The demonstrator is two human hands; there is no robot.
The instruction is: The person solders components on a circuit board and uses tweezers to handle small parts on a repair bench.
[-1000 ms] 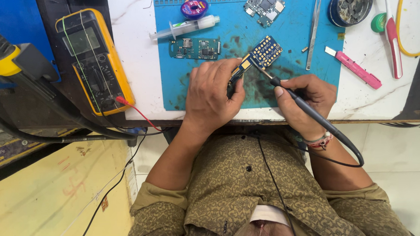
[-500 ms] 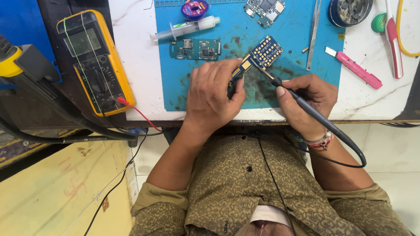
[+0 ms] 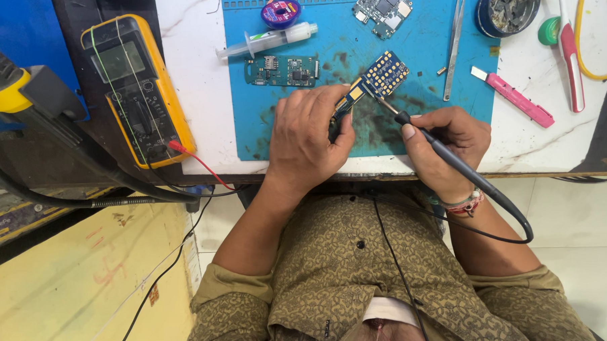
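From my feed, nearest the body: left hand (image 3: 307, 138) clamped down on the near end of a small blue circuit board (image 3: 374, 82), fingers curled tight around it. Right hand (image 3: 446, 144) closed pen-style around a soldering iron (image 3: 437, 150), cable looping back past the wrist. Board's long axis runs diagonally, near-left to far-right; the free end with the gold pad grid sticks out up-right of the left hand. Iron tip comes in from the right, meeting the board's lower edge just beside the left fingertips; actual contact looks likely but I can't confirm at this resolution. Both hands sit on the blue mat (image 3: 248, 125). Further out: green board (image 3: 281, 71), syringe (image 3: 265, 40), tweezers (image 3: 454, 43), multimeter (image 3: 137, 89) off left.
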